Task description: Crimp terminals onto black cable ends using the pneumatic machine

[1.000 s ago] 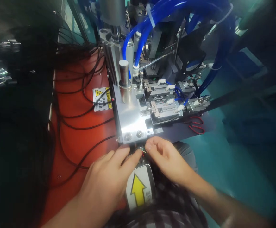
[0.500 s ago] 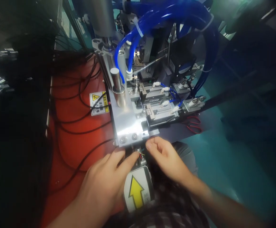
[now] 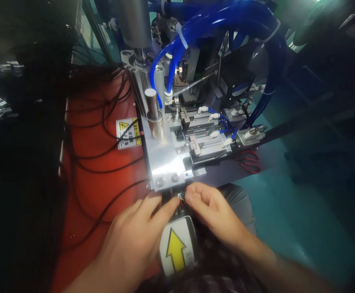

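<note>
Thin coloured wires (image 3: pixel 182 200), a small bundle with a red strand, stick up at the front edge of a metal fixture plate (image 3: pixel 163 156). My left hand (image 3: pixel 139 224) lies over the left side, its thumb tip pressed at the base of the wires. Its index finger reaches under the plate's front edge, where the fingertips are hidden. From the right, my right hand (image 3: pixel 212 205) comes in with thumb and index finger pinched together at the wire ends. The other fingers are curled in.
A red machine base (image 3: pixel 104 175) with loose black cables lies left, bearing a warning label (image 3: pixel 128 133). Blue air hoses (image 3: pixel 226 20) arch above small pneumatic cylinders (image 3: pixel 211 142). Red-handled scissors (image 3: pixel 251 162) lie at the right edge. A yellow arrow sign (image 3: pixel 176 248) faces up in front.
My right hand has moved slightly down and left, from beside the plate's corner to the wires, and its fingertips now meet them. My left hand has stayed nearly in place.
</note>
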Demonstrator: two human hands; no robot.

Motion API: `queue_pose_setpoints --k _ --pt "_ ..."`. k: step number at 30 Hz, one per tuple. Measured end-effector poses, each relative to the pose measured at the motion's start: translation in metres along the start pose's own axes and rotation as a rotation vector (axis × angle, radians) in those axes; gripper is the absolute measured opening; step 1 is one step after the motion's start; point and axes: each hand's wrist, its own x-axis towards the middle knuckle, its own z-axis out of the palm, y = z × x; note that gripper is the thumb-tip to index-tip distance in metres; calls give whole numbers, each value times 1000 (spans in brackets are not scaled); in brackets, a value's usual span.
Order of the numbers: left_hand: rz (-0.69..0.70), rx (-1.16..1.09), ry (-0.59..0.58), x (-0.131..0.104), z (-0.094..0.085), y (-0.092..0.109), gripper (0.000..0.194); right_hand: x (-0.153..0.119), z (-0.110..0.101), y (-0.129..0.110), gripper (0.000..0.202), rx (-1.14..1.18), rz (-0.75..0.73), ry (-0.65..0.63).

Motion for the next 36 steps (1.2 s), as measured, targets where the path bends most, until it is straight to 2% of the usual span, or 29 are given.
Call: queue_pose_setpoints --k 12,20,27,36 --pt "1 23 16 0 1 1 32 3 -2 -1 32 -110 -33 9" --pt "5 16 10 0 1 0 32 -1 -3 9 15 -506 -194 142" --pt "-3 27 -7 0 1 0 32 3 -5 10 16 -567 -219 126" --pt "13 67 -69 -1 -1 -1 41 -1 -4 -5 16 -787 -262 137"
